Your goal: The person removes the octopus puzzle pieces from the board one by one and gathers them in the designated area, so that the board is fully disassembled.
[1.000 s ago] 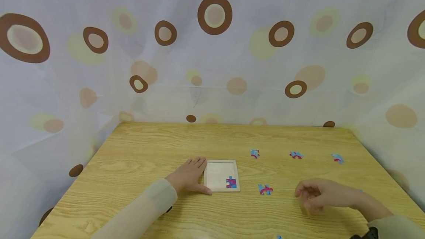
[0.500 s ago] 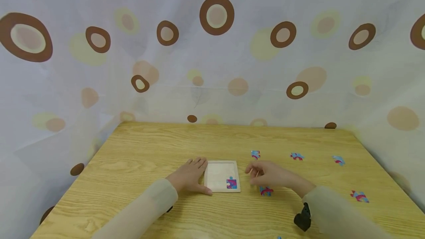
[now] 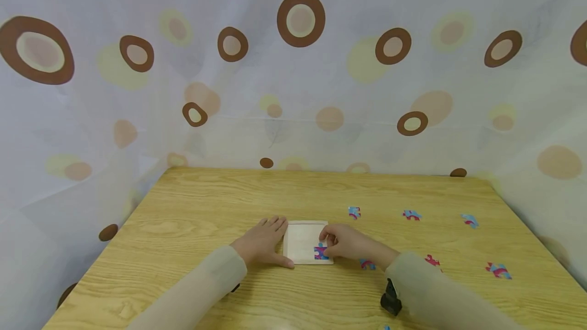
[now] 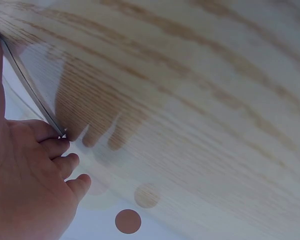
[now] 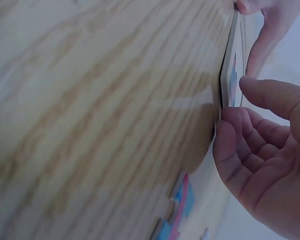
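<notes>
My left hand [image 3: 263, 242] rests along the left side of a pale, square wooden puzzle tray [image 3: 307, 263], fingers straight and thumb at the near corner. In the left wrist view its fingertips [image 4: 67, 162] lie by the tray's edge. A blue and magenta jigsaw piece [image 3: 319, 253] lies in the tray's near right corner. My right hand [image 3: 346, 242] is at the tray's right side, thumb beside that piece and fingers bent. In the right wrist view a gap shows between the thumb [image 5: 267, 94] and the fingers, which reach the tray's edge.
Loose jigsaw pieces lie on the wooden table [image 3: 229, 192]: one piece [image 3: 354, 212] behind the tray, others farther right, such as a piece [image 3: 412, 215] and a piece [image 3: 499, 270]. Another piece [image 3: 368, 264] shows partly under my right wrist. A dotted curtain [image 3: 229, 136] encloses the table.
My right hand has moved left from the table's right side to the tray's right edge, uncovering pieces on the right. The left hand has stayed at the tray.
</notes>
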### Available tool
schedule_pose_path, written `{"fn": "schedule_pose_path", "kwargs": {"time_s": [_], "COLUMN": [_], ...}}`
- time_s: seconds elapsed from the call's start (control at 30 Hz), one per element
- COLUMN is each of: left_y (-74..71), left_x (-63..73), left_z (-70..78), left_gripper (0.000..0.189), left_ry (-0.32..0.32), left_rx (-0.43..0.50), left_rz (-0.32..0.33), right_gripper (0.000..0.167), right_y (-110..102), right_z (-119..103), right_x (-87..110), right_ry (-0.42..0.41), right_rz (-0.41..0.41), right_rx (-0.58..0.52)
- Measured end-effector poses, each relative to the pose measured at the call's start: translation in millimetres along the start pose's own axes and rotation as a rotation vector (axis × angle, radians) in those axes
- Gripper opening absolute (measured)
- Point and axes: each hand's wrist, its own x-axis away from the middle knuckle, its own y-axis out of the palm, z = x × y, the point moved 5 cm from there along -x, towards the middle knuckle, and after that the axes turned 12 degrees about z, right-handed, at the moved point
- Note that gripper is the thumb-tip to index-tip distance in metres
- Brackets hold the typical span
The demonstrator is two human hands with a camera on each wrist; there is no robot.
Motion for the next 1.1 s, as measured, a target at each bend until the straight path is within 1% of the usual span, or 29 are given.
{"fn": "schedule_pose_path", "kwargs": {"time_s": [0.2, 0.47, 0.7, 1.0, 1.1], "left_y": [1.8, 2.3, 0.4, -1.9, -2.1], "left_x": [-0.7, -1.7, -1.3, -0.8, -0.6], "left_z": [-0.6, -2.1, 0.2, 1.7, 2.0], "left_gripper": [0.104, 0.104, 0.104, 0.103, 0.103], "left_ry": [0.004, 0.012, 0.017, 0.02, 0.022], "left_rx": [-0.012, -0.024, -0.028, -0.012, -0.016], "left_rz": [0.002, 0.007, 0.006, 0.007, 0.005], "right_gripper": [0.012, 0.01, 0.01, 0.005, 0.005], "right_y": [3, -1, -3, -6, -9], "right_z": [0, -3, -1, 0, -1], "right_x": [-1.1, -1.7, -1.4, 0.4, 3.2], "right_ry": [0.013, 0.019, 0.033, 0.005, -0.008], "right_rz": [0.003, 0.045, 0.059, 0.1, 0.103], "right_rx": [0.03, 0.024, -0.014, 0.013, -0.002]}}
